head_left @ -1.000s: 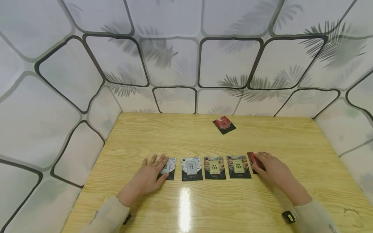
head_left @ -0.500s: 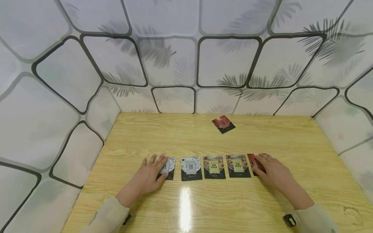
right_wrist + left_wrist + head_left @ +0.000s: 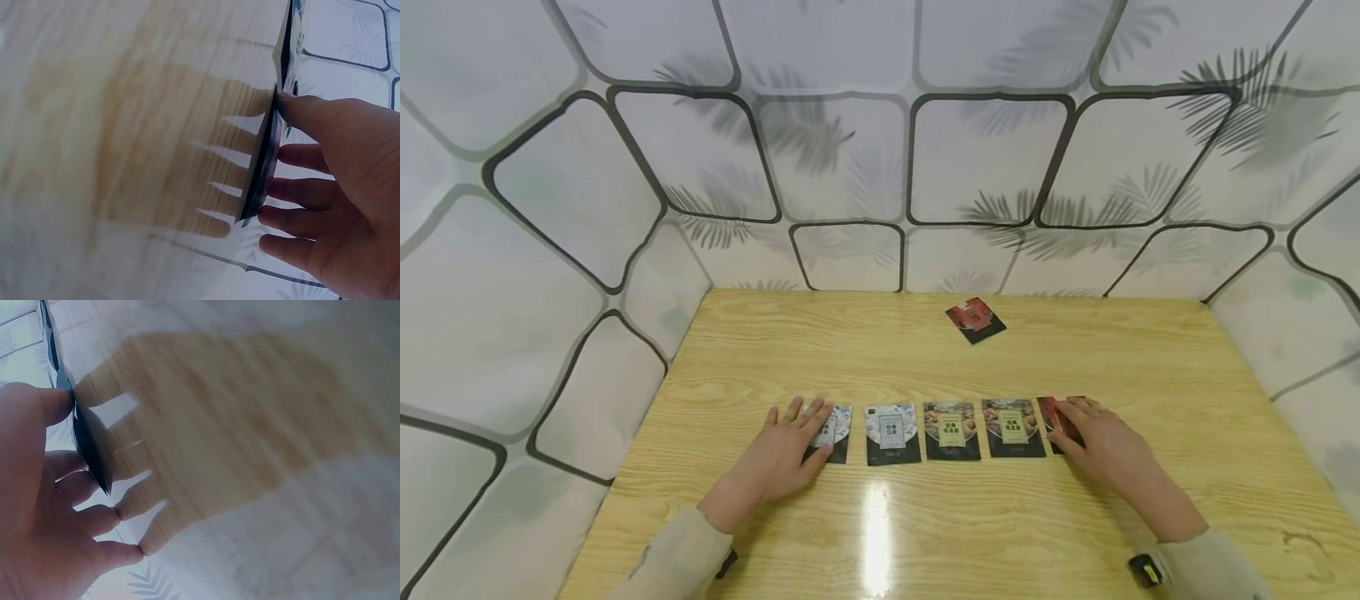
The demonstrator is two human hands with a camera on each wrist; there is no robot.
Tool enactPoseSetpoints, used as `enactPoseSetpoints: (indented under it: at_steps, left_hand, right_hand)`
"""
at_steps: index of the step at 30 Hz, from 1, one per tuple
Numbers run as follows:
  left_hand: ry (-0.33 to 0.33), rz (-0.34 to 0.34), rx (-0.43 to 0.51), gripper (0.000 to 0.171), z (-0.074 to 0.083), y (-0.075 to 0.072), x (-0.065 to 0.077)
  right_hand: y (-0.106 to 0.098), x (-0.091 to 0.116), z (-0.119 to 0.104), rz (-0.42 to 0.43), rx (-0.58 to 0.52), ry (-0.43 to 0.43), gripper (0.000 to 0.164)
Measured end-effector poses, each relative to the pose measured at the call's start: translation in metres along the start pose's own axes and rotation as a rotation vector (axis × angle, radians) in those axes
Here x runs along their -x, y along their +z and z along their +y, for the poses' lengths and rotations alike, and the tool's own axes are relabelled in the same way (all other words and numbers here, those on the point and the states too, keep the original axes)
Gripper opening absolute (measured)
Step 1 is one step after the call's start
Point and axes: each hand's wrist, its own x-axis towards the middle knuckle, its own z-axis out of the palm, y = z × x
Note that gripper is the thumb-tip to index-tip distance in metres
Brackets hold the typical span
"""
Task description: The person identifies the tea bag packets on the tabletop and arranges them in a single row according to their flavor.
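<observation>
In the head view, several flat sachets lie in a row on the wooden table. My left hand rests on the leftmost white-and-black sachet, fingers extended, covering its left part. To its right lie another white-and-black sachet and two with food pictures and a yellow-green label, the left one and the right one. At the right end, a red-and-black sachet is mostly hidden under my right hand, whose fingertips touch it. The right wrist view shows those fingers fairly straight against the sachet's face.
A second red-and-black sachet lies askew farther back on the table. Patterned white fabric walls enclose the table's back and both sides. Glare shows on the near tabletop, and a faint ring mark at the lower right.
The head view has shifted very slightly. Both hands and all the sachets stay where they were.
</observation>
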Motion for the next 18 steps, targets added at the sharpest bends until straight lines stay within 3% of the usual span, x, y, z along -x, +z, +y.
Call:
enactPoseSetpoints:
  at_steps: [8,12,18]
  left_hand:
    - [-0.005,0.001,0.005,0.065,0.0,0.0,0.0]
    - [-0.006,-0.002,0.013,0.066,0.001,0.0,0.0]
    - [-0.009,-0.003,0.016,0.065,0.001,0.0,0.0]
  right_hand:
    - [-0.017,-0.018,0.004,0.043,-0.017,-0.045,0.059]
    - [-0.03,-0.044,-0.001,0.05,-0.058,-0.068,0.06]
    - [-0.036,-0.092,-0.01,-0.013,-0.114,-0.075,0.064]
